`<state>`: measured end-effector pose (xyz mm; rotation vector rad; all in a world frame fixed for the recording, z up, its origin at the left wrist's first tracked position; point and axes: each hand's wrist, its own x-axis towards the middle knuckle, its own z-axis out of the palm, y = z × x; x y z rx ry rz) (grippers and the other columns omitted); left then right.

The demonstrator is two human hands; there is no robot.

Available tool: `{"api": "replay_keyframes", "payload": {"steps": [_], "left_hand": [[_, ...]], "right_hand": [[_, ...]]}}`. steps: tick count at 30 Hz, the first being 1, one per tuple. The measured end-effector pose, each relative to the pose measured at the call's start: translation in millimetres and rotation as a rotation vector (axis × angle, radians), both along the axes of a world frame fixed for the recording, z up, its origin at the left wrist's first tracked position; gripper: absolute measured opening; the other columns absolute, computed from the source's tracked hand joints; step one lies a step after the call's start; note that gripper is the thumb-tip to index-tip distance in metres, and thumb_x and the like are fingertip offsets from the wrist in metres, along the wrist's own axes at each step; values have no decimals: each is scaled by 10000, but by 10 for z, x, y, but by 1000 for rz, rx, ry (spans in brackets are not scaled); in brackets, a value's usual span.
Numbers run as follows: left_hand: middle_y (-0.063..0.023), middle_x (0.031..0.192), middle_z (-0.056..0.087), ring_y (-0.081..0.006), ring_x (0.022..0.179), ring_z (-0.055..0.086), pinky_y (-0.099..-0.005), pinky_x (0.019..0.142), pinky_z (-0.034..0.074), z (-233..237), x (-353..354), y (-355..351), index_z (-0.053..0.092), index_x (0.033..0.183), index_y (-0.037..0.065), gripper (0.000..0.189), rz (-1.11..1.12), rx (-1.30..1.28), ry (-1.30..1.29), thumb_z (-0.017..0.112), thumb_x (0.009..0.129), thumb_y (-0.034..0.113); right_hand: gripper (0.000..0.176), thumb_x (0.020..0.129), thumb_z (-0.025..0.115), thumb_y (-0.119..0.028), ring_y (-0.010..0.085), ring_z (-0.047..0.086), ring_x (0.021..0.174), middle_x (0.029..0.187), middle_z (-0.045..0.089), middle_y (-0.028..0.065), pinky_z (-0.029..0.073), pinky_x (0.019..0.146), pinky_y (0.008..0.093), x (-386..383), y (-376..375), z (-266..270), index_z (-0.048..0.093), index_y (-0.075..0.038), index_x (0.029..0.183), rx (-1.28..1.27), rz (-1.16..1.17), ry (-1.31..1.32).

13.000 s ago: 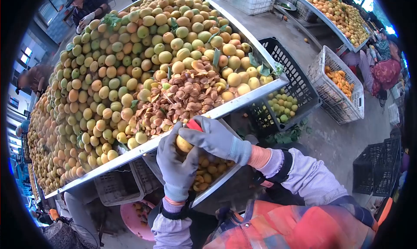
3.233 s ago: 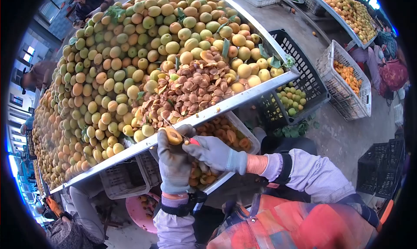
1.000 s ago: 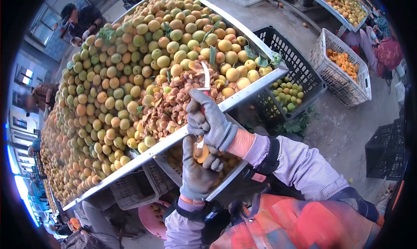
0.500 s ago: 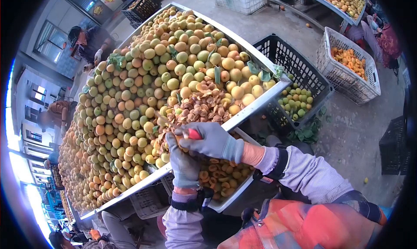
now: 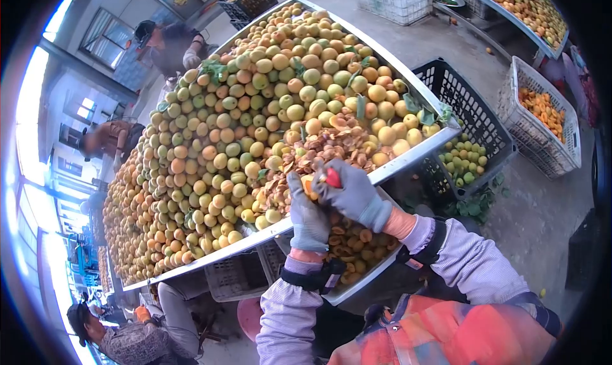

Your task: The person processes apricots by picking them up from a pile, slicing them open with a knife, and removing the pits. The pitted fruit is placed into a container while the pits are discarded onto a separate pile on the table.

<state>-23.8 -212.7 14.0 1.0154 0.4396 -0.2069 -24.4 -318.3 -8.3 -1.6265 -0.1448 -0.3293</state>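
Note:
Both gloved hands meet over the front edge of a white-rimmed table (image 5: 408,150) heaped with apricots (image 5: 242,123). Pinched in my left hand (image 5: 308,217) is an orange apricot (image 5: 308,188), partly covered by the fingers. My right hand (image 5: 358,198) is closed round a small tool with a red handle (image 5: 333,178); its working end is hidden, so its kind cannot be told. Just beyond the hands lies a pile of brown apricot stones (image 5: 331,142). Below them, a container holds halved apricots (image 5: 363,245).
A black crate (image 5: 468,104) with green fruit stands right of the table. Farther right is a white crate (image 5: 542,120) of orange pieces. Another fruit table (image 5: 519,8) stands at upper right. Other people (image 5: 169,46) work along the left side, one seated person (image 5: 137,333) at lower left.
The view has swung left, so the table and hands appear farther right. More of the seated person shows. The orange apricot flesh shows more clearly between my hands, which stay close together.

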Motion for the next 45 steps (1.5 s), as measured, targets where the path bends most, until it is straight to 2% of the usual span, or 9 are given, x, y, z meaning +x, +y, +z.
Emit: {"api": "replay_keyframes", "payload": {"steps": [4, 6, 11, 14, 18, 26, 32, 38, 45], "left_hand": [[3, 654, 487, -120, 565, 476, -238, 552, 412, 55, -158, 176, 573, 911, 48, 492, -252, 286, -168, 319, 953, 467], [-58, 779, 541, -173, 657, 532, -286, 588, 436, -26, -315, 274, 543, 909, 29, 365, -548, 773, -474, 486, 919, 390], [-176, 1115, 568, -297, 1054, 548, -351, 910, 420, 10, -578, 632, 500, 1238, 72, 453, -643, 1065, -492, 614, 839, 255], [-134, 1116, 581, -193, 1000, 562, -302, 864, 451, 186, -541, 866, 513, 1214, 13, 417, -411, 862, -211, 619, 849, 187], [-106, 1074, 607, -155, 938, 575, -269, 835, 460, 21, 120, 1602, 533, 1163, -13, 343, -18, 1033, -429, 607, 857, 121], [-192, 1109, 593, -356, 1021, 562, -391, 880, 441, -215, 1154, 2266, 541, 1186, 80, 521, 56, 1978, -37, 617, 790, 410], [-186, 1064, 625, -320, 994, 602, -382, 863, 457, -266, 1380, 2231, 539, 1180, 66, 561, 201, 1782, 132, 650, 743, 400], [-168, 1055, 632, -299, 984, 606, -346, 859, 456, -747, 1560, 2805, 565, 1133, 41, 511, 121, 1599, -126, 707, 719, 304], [-164, 1013, 631, -284, 959, 599, -341, 863, 446, -358, 1313, 2340, 538, 1125, 49, 502, 211, 1613, -40, 724, 705, 249]], "right_hand": [[262, 812, 682, -241, 110, 536, 580, 657, 558, 38, 457, 559, 275, 164, -140, 38, 531, -34, 869, 256, -59, 61], [229, 813, 683, -187, 53, 511, 586, 665, 547, 0, 448, 550, 236, 229, -183, -49, 550, -25, 906, 316, -24, 113], [177, 831, 658, -142, 49, 515, 565, 666, 562, -9, 422, 496, 201, 187, -207, 148, 577, -40, 951, 483, 31, 248], [110, 855, 631, -134, 27, 447, 466, 637, 559, -15, 351, 406, 172, 151, -231, 183, 570, -57, 904, 591, 128, 351], [160, 856, 640, -179, 27, 415, 434, 618, 552, -13, 330, 387, 182, 122, -162, 137, 544, -51, 855, 621, 181, 371], [229, 876, 602, -245, 48, 427, 412, 585, 501, -16, 363, 379, 208, 34, -160, 210, 493, -53, 815, 266, 256, 435], [222, 877, 596, -251, 47, 432, 429, 594, 524, -8, 361, 394, 206, -35, -94, 227, 498, -55, 841, 271, 356, 559], [251, 873, 604, -281, 56, 454, 452, 604, 516, -12, 378, 419, 204, -109, 10, 88, 484, -62, 839, 222, 458, 570], [254, 869, 595, -305, 131, 531, 517, 615, 567, 24, 443, 539, 283, -223, 99, 111, 541, -57, 850, -28, 496, 463]]}}
